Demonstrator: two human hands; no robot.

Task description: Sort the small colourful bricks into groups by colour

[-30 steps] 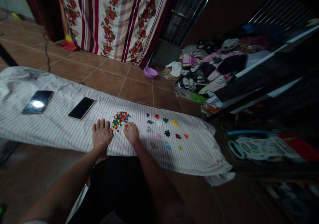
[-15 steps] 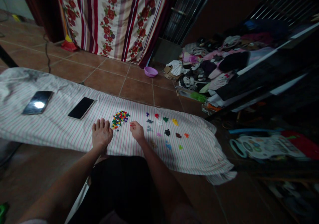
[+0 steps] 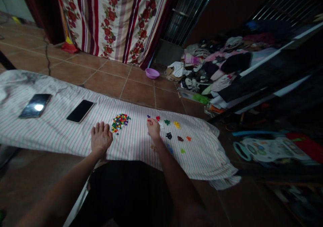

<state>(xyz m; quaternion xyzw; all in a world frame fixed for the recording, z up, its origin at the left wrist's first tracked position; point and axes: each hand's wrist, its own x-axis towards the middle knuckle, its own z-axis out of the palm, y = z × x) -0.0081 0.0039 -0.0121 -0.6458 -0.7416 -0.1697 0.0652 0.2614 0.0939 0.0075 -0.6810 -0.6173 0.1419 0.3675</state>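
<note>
The right hand (image 3: 153,128) had its fingertips together, apparently on a red piece (image 3: 149,120) too small to show a long axis. The red cluster (image 3: 157,118) lay just right of those fingertips, near the counter's (image 3: 132,146) far edge, with the left hand (image 3: 101,137) well apart, palm down, fingers spread beside the mixed pile (image 3: 120,122). Beyond that edge sat a purple basin (image 3: 152,73), contents unclear.

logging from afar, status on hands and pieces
Right hand pinching red piece. Left hand palm-down beside mixed pile. Right forearm partly hiding blue group.
</note>
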